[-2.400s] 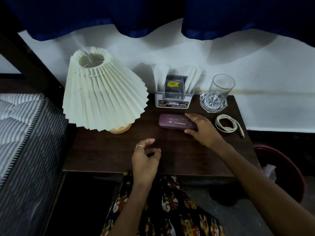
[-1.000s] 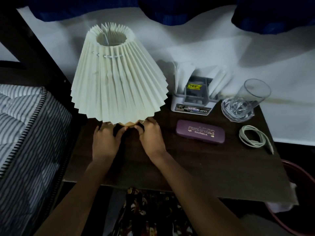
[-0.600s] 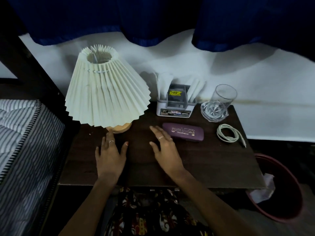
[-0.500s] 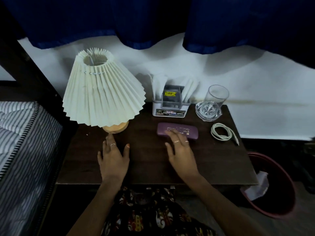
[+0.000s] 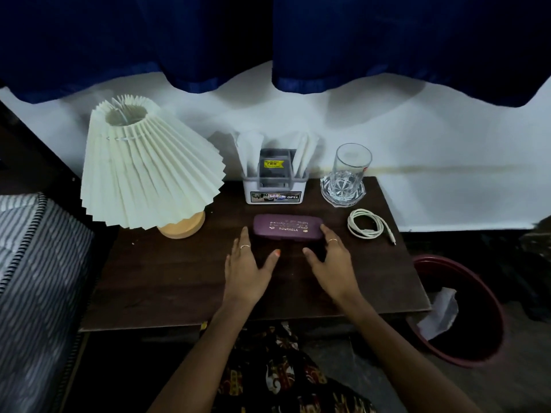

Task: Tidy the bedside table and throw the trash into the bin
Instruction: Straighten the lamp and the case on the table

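Observation:
A purple glasses case (image 5: 287,231) lies in the middle of the dark wooden bedside table (image 5: 167,281). My left hand (image 5: 249,268) rests flat just in front of the case's left end, fingers spread, fingertips at its edge. My right hand (image 5: 331,263) lies open at the case's right end, fingertips touching it. Neither hand grips anything. A dark red bin (image 5: 474,347) stands on the floor at the table's right, with crumpled white paper (image 5: 441,314) inside.
A pleated cream lamp (image 5: 146,171) leans at the back left. A white organiser (image 5: 274,183) with tissues, a glass (image 5: 348,174) on a crystal coaster and a coiled white cable (image 5: 368,226) stand along the back and right. A striped mattress (image 5: 32,263) lies at left.
Both hands left the lamp base and moved right across the table to either end of the glasses case. The lamp now leans at the back left.

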Demonstrator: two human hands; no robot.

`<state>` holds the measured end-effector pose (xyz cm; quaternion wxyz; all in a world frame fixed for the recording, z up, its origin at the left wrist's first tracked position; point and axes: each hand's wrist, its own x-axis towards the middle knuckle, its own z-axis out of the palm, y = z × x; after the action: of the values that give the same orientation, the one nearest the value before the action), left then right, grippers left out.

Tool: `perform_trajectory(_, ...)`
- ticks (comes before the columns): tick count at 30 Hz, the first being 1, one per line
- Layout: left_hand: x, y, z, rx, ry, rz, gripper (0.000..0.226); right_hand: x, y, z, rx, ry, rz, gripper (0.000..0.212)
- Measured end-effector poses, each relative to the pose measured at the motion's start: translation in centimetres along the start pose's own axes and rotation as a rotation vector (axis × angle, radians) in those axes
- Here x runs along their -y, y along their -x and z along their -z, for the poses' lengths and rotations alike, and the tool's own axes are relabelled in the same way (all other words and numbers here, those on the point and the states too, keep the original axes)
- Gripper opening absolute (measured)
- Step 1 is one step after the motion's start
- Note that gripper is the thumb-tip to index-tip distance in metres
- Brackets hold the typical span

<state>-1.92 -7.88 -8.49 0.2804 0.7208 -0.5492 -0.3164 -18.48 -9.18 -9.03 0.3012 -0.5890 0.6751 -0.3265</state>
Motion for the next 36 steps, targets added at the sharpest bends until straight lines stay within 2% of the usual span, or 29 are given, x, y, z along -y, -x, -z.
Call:
perform_trajectory(5,1.0,-0.5,0.3,-0.028,-0.037,0.005,0.075,0.4,0.2,-2.0,0.012,-0.013,0.066,0.061)
perform_trajectory(10,1.8,-0.2,0.7,-0.095,-0.062,0.009,0.074,0.1,-0.4,-1.7,0.021,0.034,0.133,0.058)
perform_trajectory(12,1.6,-0.4,0.8,-0.106,-0.066,0.013,0.077,-0.8,-1.3,0.0,-0.127,0.206,0.145,0.057)
perform_trajectory(14,1.5,-0.8,0.8,-0.086,-0.085,0.008,0.08,-2.1,-2.3,2.2,-0.31,0.446,0.086,0.056)
perform_trajectory(15,1.4,-1.1,0.8,-0.068,-0.103,0.004,0.08,-2.8,-2.7,3.2,-0.348,0.518,0.037,0.056)
perform_trajectory(17,1.0,-1.4,0.8,-0.028,-0.133,0.0,0.08,-4.0,-3.3,4.5,-0.318,0.561,-0.028,0.056)
perform_trajectory(22,0.8,-1.6,0.6,-0.003,-0.144,0.01,0.078,-4.3,-4.0,4.3,-0.245,0.475,0.012,0.043)
perform_trajectory(26,0.9,-1.6,0.7,0.001,-0.141,0.002,0.077,-2.9,-3.1,2.0,-0.199,0.4,0.079,0.044)
perform_trajectory(30,0.9,-1.9,0.9,0.001,-0.131,-0.003,0.078,-2.0,-2.8,0.3,-0.159,0.427,0.111,0.043)
perform_trajectory(36,0.3,-0.8,1.7,0.003,-0.148,-0.011,0.081,0.0,-2.5,2.0,-0.143,0.449,0.11,0.043)
